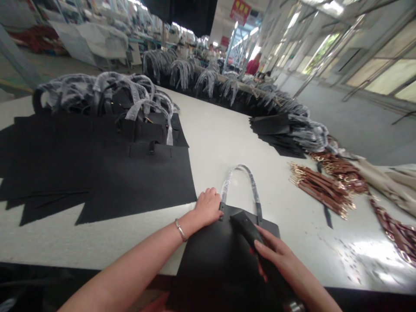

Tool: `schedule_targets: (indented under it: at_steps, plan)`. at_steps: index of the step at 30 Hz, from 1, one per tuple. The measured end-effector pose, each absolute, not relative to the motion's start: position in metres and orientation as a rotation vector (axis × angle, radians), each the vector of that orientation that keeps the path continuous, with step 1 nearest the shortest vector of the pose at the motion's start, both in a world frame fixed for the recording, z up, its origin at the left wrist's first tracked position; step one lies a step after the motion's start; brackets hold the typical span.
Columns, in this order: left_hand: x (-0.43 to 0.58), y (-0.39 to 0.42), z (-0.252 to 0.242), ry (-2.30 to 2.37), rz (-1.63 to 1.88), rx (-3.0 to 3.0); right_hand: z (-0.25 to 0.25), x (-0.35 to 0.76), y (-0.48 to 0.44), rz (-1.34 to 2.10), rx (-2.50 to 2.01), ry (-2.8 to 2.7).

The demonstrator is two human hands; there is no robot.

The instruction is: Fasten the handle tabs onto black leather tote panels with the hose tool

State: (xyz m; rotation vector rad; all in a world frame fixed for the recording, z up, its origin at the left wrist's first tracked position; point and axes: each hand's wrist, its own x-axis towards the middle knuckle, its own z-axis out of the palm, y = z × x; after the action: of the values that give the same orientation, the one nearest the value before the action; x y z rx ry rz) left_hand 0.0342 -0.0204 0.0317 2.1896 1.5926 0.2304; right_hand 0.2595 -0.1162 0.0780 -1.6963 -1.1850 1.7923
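A black bag panel lies over the table's near edge, its plastic-wrapped handle arching away from me. My left hand is closed at the panel's upper left corner, thumb beside the handle's left tab. In my right hand is a black handheld tool, fingers wrapped round its body. The tool's broad head rests on or just above the panel, between the two handle tabs. The underside of the head is hidden.
Black panels with wrapped handles are piled at the left. Brown straps with gold clasps lie at the right, near another black stack. More wrapped handles hang along the far side. A person in red is in the background.
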Motion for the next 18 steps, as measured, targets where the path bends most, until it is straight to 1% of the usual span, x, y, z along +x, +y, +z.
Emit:
schedule_targets:
  at_steps: [5,9,13,18]
  plan:
    - [0.034,-0.006,0.034,1.433,0.193,2.083,0.071,0.260,-0.125,1.762,-1.674,-1.157]
    - [0.023,0.000,0.023,1.310,0.204,1.882,0.073,0.264,-0.130,1.788,-1.637,-1.126]
    - [0.017,-0.007,0.012,1.264,0.331,1.606,0.079,0.264,-0.138,1.849,-1.558,-1.118]
    - [0.022,-0.025,0.014,1.134,0.509,1.300,0.083,0.254,-0.140,1.976,-1.503,-1.067]
